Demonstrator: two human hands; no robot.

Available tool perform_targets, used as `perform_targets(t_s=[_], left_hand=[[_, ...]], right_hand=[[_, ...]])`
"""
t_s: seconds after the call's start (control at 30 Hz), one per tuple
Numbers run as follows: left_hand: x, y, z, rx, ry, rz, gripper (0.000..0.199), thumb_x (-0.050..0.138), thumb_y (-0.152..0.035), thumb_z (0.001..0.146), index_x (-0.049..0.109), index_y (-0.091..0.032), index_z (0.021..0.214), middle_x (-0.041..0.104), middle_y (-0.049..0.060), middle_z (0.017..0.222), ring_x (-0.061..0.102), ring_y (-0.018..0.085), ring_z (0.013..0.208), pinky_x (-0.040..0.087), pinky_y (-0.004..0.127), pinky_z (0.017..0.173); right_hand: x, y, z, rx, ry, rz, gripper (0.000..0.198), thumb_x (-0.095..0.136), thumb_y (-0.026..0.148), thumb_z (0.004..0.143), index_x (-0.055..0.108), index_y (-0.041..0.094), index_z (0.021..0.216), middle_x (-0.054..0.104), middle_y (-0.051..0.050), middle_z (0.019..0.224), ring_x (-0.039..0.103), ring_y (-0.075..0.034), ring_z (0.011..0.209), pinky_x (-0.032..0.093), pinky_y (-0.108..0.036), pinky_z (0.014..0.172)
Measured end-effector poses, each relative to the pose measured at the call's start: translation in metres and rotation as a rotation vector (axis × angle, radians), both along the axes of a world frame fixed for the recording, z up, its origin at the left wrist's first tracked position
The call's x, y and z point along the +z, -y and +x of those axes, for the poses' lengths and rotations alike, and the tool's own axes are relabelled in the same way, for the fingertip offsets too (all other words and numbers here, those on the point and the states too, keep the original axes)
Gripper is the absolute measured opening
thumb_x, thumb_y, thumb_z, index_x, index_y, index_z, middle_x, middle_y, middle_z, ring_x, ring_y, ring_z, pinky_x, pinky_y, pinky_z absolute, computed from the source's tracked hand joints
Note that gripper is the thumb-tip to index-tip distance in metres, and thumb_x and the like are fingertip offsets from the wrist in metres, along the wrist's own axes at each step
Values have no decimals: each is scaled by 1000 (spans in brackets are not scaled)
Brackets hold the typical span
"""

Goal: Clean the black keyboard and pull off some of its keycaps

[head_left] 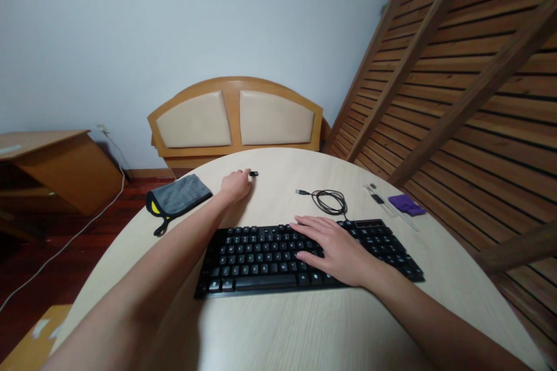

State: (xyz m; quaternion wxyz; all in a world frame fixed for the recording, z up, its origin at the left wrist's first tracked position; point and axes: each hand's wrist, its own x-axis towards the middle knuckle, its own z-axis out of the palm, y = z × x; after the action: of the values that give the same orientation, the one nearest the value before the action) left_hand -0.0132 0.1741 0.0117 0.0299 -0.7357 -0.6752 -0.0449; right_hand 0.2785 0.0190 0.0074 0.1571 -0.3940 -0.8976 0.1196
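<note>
My left hand (237, 184) reaches to the far side of the round table, its fingers curled together. At its fingertips is a small black piece (254, 174), perhaps a USB stick; it is too small to make out fully. My right hand (333, 246) lies flat with fingers spread on the right half of a black keyboard (261, 255), holding nothing. From the keyboard's back edge runs a black cable (333, 202), loosely coiled, with its USB plug (301, 192) pointing left.
Left on the table (278, 330) lies a folded grey cloth (180, 194) with black edging and a loop. A purple cloth (407, 204) and a thin clear strip (398, 213) with a small dark piece lie at right. Behind stand a headboard (235, 122) and slatted wood (456, 81).
</note>
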Motion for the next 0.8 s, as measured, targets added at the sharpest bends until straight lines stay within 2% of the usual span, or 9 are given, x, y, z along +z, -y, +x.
perform_targets(t_s=[0.1,0.23,0.47,0.63,0.7,0.8], left_hand=[[-2,-9,4,5,-5,6,43,48,-30,101,48,-21,143,62,16,131,62,30,114,50,40,91],[-5,-16,7,25,-5,7,37,54,-40,102,57,-18,132,62,12,126,63,27,110,53,47,92],[-4,-10,1,57,3,16,30,61,-37,100,62,-16,121,65,9,119,65,24,105,54,46,91],[6,13,-2,12,40,12,19,58,-25,98,70,-15,108,68,13,118,66,29,108,53,41,88],[10,30,1,-36,81,19,20,57,-24,96,72,-17,106,70,14,116,67,30,107,53,37,86],[14,65,10,-135,173,29,22,55,-27,97,71,-20,110,74,9,113,69,27,104,53,33,84]], right_hand=[[0,0,0,-3,-11,-5,60,55,58,95,54,25,145,50,-10,153,45,-27,140,34,-49,117],[-1,0,0,-8,-4,7,60,55,57,95,54,25,145,51,-10,152,46,-27,140,35,-50,116],[-4,-1,0,0,-5,26,59,55,57,96,54,25,145,51,-9,152,47,-27,139,37,-49,116],[-5,-1,0,2,-27,39,58,55,57,95,55,27,144,52,-8,151,48,-27,138,37,-50,115],[-5,-1,0,1,-39,40,57,55,57,95,55,27,144,53,-8,150,49,-28,137,37,-51,114],[-5,-1,0,-3,-47,38,57,56,57,95,55,28,144,53,-9,150,49,-28,137,38,-52,114]])
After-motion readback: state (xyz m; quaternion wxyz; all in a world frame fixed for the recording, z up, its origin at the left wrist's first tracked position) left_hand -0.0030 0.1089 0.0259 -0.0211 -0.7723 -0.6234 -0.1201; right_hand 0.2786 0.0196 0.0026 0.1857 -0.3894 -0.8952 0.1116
